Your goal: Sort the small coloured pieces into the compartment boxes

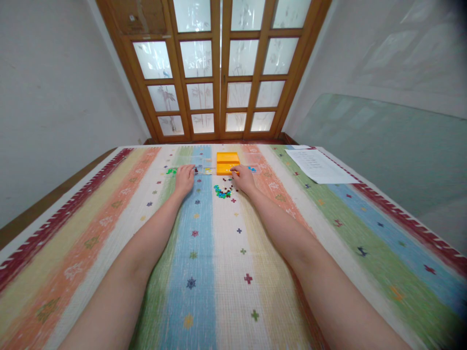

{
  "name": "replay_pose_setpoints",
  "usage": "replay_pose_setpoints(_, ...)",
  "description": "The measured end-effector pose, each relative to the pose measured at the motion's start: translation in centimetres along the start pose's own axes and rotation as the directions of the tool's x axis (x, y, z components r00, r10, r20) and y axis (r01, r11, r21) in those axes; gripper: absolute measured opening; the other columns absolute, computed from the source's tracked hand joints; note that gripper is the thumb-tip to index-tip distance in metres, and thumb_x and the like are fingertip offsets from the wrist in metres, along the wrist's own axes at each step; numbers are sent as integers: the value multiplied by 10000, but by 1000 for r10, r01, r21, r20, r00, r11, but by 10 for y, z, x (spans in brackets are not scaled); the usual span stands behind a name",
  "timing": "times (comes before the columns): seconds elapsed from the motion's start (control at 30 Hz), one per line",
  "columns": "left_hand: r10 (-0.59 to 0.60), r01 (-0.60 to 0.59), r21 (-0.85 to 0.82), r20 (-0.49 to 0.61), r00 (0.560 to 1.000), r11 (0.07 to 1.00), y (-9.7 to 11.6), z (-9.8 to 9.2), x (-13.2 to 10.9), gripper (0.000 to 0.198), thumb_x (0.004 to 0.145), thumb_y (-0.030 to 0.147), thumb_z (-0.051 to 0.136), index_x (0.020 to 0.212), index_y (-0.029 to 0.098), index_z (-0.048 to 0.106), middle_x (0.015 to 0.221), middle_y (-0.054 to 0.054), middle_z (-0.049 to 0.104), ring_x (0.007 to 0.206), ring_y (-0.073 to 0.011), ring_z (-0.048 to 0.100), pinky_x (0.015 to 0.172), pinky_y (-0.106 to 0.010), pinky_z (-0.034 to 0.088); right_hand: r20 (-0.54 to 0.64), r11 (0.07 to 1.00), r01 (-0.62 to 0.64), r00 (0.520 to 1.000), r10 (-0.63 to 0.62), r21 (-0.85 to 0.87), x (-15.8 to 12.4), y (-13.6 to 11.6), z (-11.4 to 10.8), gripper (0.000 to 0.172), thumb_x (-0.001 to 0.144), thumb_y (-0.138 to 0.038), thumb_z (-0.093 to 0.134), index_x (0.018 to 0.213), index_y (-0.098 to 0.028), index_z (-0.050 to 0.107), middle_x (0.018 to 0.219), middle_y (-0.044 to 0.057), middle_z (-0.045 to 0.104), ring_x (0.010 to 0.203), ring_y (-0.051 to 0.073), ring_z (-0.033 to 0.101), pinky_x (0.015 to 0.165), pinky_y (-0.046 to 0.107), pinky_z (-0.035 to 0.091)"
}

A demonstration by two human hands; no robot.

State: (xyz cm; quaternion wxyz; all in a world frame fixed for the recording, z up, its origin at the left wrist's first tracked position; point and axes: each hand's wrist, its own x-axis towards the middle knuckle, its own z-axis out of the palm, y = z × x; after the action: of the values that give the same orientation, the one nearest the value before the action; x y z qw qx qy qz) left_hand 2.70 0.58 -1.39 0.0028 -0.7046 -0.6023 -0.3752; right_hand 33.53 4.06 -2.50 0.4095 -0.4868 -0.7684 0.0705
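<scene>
Both my arms reach far forward over a striped, many-coloured cloth. My left hand (184,177) rests palm down with its fingers curled beside a clear compartment box (207,170) that holds green pieces (171,170). My right hand (243,178) has its fingertips pinched together at the front edge of an orange tray (226,163); what they hold is too small to name. A small heap of loose beads (223,190), teal, red and dark, lies on the cloth between my two hands.
A white printed sheet (320,166) lies at the far right of the cloth. Wooden doors with frosted glass panes (219,73) stand behind the far edge. A large glass pane (383,146) leans on the right wall.
</scene>
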Motion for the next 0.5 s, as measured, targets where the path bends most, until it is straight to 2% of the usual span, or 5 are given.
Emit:
replay_pose_setpoints(0.13,-15,15,7,5,1000,1000,-3,1,-1,412,1040,248,402,1335,194,684,1394,-103,679,1364,-271,523,1244,-476,339,0,1000,6,1000,-6,-2,0,-1,-1,240,893,-148,566,1020,-202,762,1071,86,757,1045,269,669,979,419,519)
replay_pose_setpoints(0.27,19,-20,8,37,999,1000,2,-1,-2,383,1019,233,432,1285,222,708,1385,-97,676,1350,-270,536,1236,-495,347,10,1000,-2,1000,2,-7,0,-1,0,237,894,-150,571,1018,-209,764,1068,82,757,1045,268,668,982,419,519)
replay_pose_setpoints(0.4,161,-160,-23,145,976,987,16,0,-7,321,999,246,506,1217,239,740,1309,-85,700,1305,-276,558,1199,-496,390,12,1000,-3,1000,3,-8,0,0,0,236,905,-150,569,1024,-209,763,1079,81,754,1046,264,666,981,413,516)
replay_pose_setpoints(0.5,318,-308,-81,265,910,948,30,2,-11,303,991,252,548,1218,235,748,1273,-92,710,1263,-276,577,1169,-487,418,15,1000,4,1000,-3,-9,0,0,0,230,911,-149,572,1027,-202,763,1077,87,753,1039,261,667,975,404,516)
